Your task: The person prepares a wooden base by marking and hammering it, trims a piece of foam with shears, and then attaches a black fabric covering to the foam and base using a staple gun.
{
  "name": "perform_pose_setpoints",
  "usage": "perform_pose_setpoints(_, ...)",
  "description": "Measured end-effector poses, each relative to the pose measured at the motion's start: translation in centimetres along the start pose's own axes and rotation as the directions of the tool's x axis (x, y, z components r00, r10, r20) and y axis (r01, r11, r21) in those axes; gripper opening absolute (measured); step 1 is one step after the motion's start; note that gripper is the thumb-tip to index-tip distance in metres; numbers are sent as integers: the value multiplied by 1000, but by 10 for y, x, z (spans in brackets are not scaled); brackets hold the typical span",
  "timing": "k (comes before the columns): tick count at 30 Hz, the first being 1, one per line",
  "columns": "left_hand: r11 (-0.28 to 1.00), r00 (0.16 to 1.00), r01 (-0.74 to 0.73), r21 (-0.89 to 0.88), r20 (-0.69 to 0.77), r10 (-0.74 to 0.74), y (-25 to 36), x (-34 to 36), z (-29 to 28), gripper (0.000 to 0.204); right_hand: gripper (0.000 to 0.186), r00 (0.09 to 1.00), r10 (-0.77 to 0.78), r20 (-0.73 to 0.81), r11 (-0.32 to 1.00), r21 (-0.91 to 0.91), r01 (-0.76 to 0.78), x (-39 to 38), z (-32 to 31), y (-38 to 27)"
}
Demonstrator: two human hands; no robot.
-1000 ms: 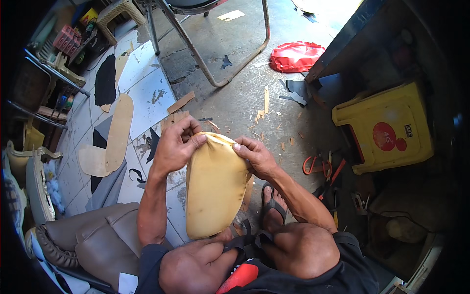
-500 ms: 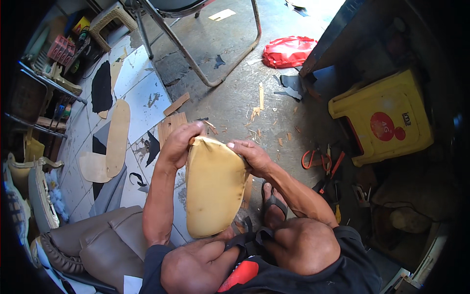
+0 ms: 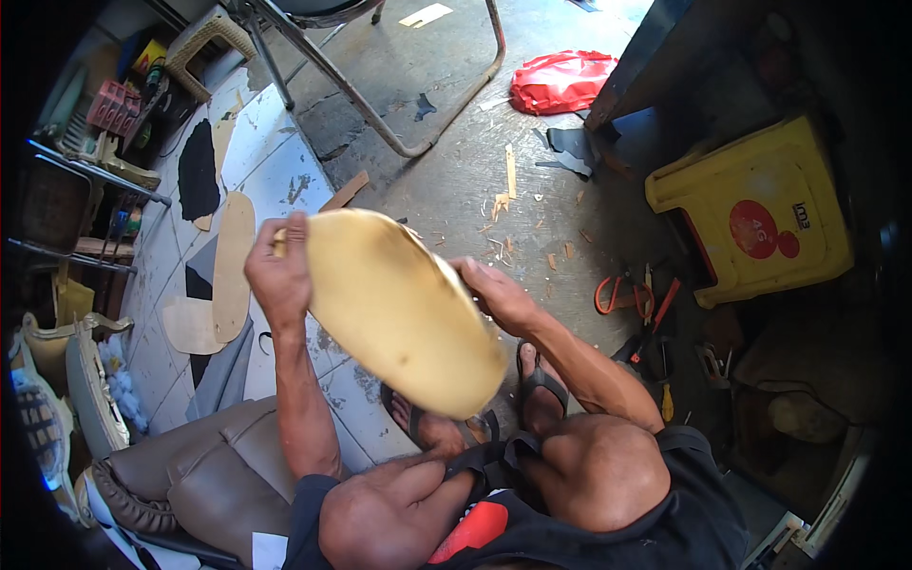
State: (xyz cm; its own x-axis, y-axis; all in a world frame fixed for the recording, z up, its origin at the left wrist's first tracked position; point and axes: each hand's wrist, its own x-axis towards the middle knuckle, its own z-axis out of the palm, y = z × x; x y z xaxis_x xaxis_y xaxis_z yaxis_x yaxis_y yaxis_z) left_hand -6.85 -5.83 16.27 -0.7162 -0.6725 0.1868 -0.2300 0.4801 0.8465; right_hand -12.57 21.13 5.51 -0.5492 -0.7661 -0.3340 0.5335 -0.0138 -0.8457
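Observation:
A yellowish oval padded panel (image 3: 399, 323), somewhat blurred, is held tilted above my feet, its long side slanting from upper left to lower right. At its upper left end my left hand (image 3: 280, 271) is closed round the edge, thumb on the near face. My right hand (image 3: 499, 296) grips the upper right edge, its fingertips partly hidden behind the panel. Dark marks show along that edge, and a small dent sits in the lower part of the face.
Orange-handled scissors (image 3: 622, 296) and a yellow-handled tool (image 3: 667, 404) lie right of my feet, near a yellow plastic stool (image 3: 760, 218). A metal-framed chair (image 3: 418, 147) stands ahead. Cut flat pieces (image 3: 233, 271) lie left; brown upholstery (image 3: 228, 465) is beside my left knee.
The panel has swung from nearly upright to a slant, its upper end going left and its lower end right. My left hand has moved left; the right stays on the edge.

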Motion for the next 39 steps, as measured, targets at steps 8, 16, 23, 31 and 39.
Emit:
perform_pose_setpoints(8,977,954,174,124,-266,-136,-78,-59,7,45,37,953,-292,-77,597,-794,118,-21,-5,-21)
perform_pose_setpoints(16,948,916,252,193,-364,-170,-69,-88,17,51,24,761,-647,-52,309,-930,199,-24,4,-4)
perform_pose_setpoints(23,966,922,235,106,-338,-187,-72,-82,15,48,27,847,-498,-187,389,-921,25,-23,1,-11)
perform_pose_setpoints(31,950,966,213,-227,-99,-240,-102,-80,13,45,37,973,-128,-195,796,-605,-16,-22,-32,-14)
perform_pose_setpoints(39,917,974,191,-351,-45,-220,-101,-71,22,43,55,945,323,-45,879,-357,-317,-16,-45,7)
